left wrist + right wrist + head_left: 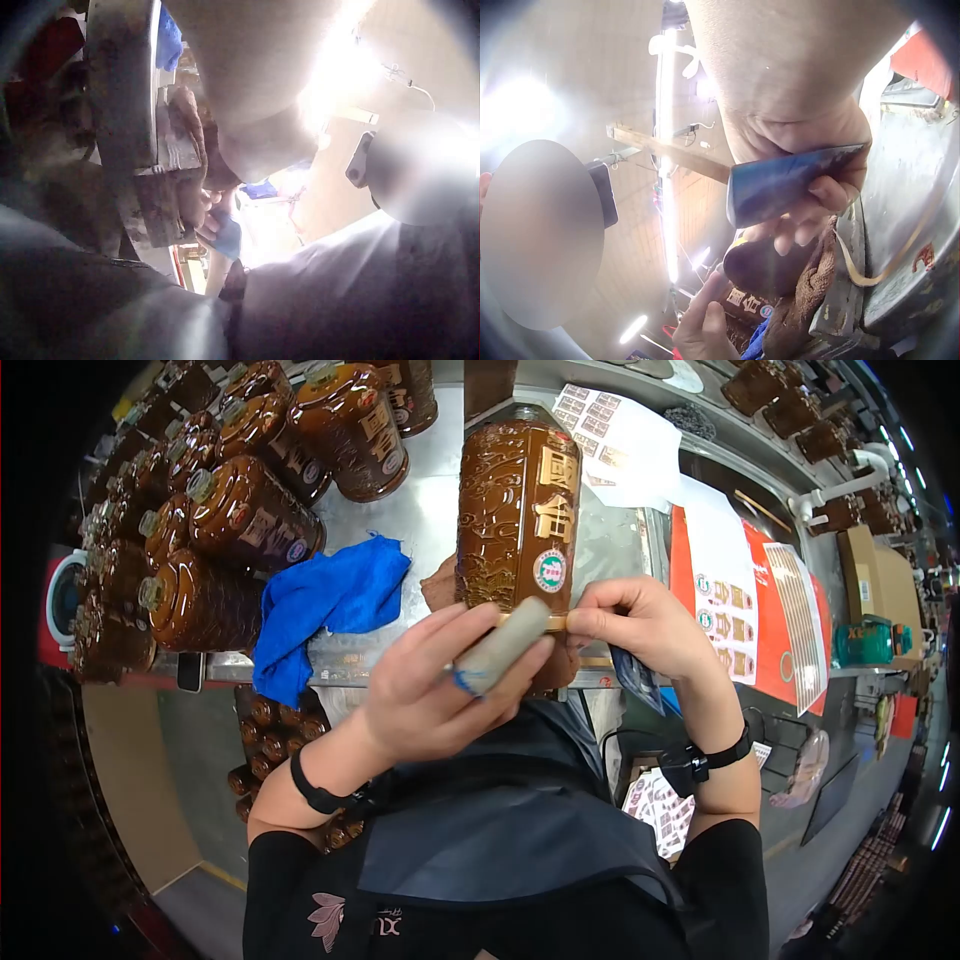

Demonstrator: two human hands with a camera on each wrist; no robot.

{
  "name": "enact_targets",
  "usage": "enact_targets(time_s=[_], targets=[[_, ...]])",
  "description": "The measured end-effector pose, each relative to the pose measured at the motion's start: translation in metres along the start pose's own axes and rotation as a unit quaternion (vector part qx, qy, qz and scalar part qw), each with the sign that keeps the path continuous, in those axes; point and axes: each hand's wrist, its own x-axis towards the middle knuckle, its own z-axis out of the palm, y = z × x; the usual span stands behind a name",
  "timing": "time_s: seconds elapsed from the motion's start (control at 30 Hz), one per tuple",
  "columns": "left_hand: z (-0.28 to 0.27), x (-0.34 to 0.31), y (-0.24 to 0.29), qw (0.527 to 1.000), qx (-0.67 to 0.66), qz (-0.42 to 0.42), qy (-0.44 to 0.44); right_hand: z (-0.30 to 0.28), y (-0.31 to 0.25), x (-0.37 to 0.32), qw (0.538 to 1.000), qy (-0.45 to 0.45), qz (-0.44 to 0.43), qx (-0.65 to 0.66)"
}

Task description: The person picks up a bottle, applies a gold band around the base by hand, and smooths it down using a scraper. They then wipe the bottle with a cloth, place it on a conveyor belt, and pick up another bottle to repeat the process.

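Note:
A large brown glass jar [515,520] with raised gold characters and a round label lies on its side, base toward me, on a brown cloth [438,588]. My right hand [640,625] pinches a thin gold strip [558,623] at the base between thumb and forefinger. Its other fingers curl over a flat blue piece [787,184]. From the left, my left hand [440,680] presses its extended fingers against the base. Along those fingers lies a grey finger cover [505,645] with a frayed blue end. The left wrist view is mostly washed out.
Several similar brown jars [250,515] crowd the table's left side, beside a blue cloth [335,595]. Printed label sheets [620,445] lie behind at right, and more rest on a red sheet [685,585]. A white tap [850,485] juts in at far right.

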Motion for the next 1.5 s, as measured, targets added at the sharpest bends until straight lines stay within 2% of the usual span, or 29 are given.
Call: enact_targets(time_s=[0.03, 0.1, 0.13, 0.3, 0.37, 0.4, 0.7, 0.83, 1.1, 1.23, 1.3, 1.33, 1.4, 1.5], targets=[[0.007, 0.008, 0.001, 1.0, 0.0, 0.006, -0.001, 0.002, -0.001, -0.001, 1.0, 0.002, 0.007, 0.007], [0.02, 0.023, -0.003, 0.997, 0.043, -0.059, -0.022, 0.004, -0.002, -0.002, 1.0, 0.008, 0.009, 0.017], [0.019, 0.026, -0.006, 0.993, 0.008, -0.099, -0.064, 0.006, -0.002, -0.003, 1.0, 0.015, 0.0, 0.005], [0.02, 0.015, -0.012, 0.988, 0.0, -0.143, -0.053, 0.006, -0.005, -0.008, 0.998, 0.034, -0.025, -0.041], [0.023, 0.005, -0.013, 0.979, -0.051, -0.196, -0.029, 0.005, -0.012, -0.01, 0.997, 0.033, -0.017, -0.06], [0.019, -0.002, -0.012, 0.974, -0.057, -0.211, -0.065, 0.005, -0.015, -0.011, 0.998, 0.03, -0.016, -0.058], [0.023, -0.009, -0.014, 0.971, -0.08, -0.22, -0.036, 0.004, -0.03, -0.023, 0.995, 0.033, -0.061, -0.077], [0.026, -0.01, -0.016, 0.977, -0.06, -0.204, -0.018, 0.001, -0.025, -0.022, 0.993, 0.043, -0.048, -0.095], [0.025, -0.023, -0.013, 0.953, -0.115, -0.274, -0.059, 0.001, -0.011, -0.011, 0.996, 0.058, -0.009, -0.07], [0.022, -0.02, -0.014, 0.961, -0.107, -0.254, -0.037, 0.001, -0.006, -0.007, 0.998, 0.039, -0.002, -0.051], [0.015, -0.023, -0.013, 0.983, -0.026, -0.181, 0.016, 0.0, -0.005, -0.006, 0.999, 0.036, -0.003, -0.031], [0.01, -0.026, -0.012, 0.983, -0.026, -0.18, 0.014, 0.0, -0.005, -0.006, 0.999, 0.036, -0.001, -0.026], [0.0, -0.03, -0.011, 0.994, -0.058, -0.09, 0.009, 0.001, -0.002, -0.005, 0.999, 0.036, 0.002, -0.019], [0.0, -0.024, -0.009, 0.997, -0.027, -0.069, 0.002, 0.001, -0.001, -0.003, 0.999, 0.04, -0.002, -0.013]])
